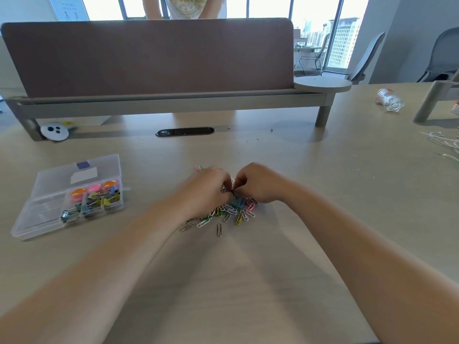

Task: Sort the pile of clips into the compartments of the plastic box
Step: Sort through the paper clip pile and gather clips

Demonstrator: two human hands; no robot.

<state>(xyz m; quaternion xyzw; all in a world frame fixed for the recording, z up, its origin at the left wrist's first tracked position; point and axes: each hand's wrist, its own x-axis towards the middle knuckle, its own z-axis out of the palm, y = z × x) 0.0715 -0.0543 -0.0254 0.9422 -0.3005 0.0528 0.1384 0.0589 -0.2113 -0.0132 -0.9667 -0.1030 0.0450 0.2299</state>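
Left hand point(206, 191) and right hand point(259, 184) both down on the pile of coloured wire paper clips point(233, 211), mid worktop point(323, 194), straight ahead of the person. Fingers of both hands curled, fingertips meeting at the far top of the pile and pinching into the paper clips. Which clip each one grips is too blurred to tell. Left hand covers the pile's left part, right hand sits on its far right edge. Near side of the pile is exposed: white, green, yellow, pink and blue clips, overlapping. One grey loose clip point(219, 230) lies apart on the near side. A pink one point(198, 168) pokes out beyond the left hand. Both forearms bare, converging from the bottom corners.

Clear plastic compartment box point(34, 217) sits on the worktop well to the left of the pile, lid open. Its right-hand compartments hold round orange and pink pieces point(94, 189) at the far end and mixed binder clips point(99, 203) in yellow, blue, black and silver nearer.

Behind: brown felt divider screen point(149, 58) on a grey rail, black oval cable port point(185, 132) in the worktop, small round white object with black dots point(54, 131) at the rail's left foot. Far right: crumpled clear plastic bottle point(390, 100) and a tangle of white wires point(444, 145). Another person in a white printed shirt point(186, 6) stands beyond the screen.
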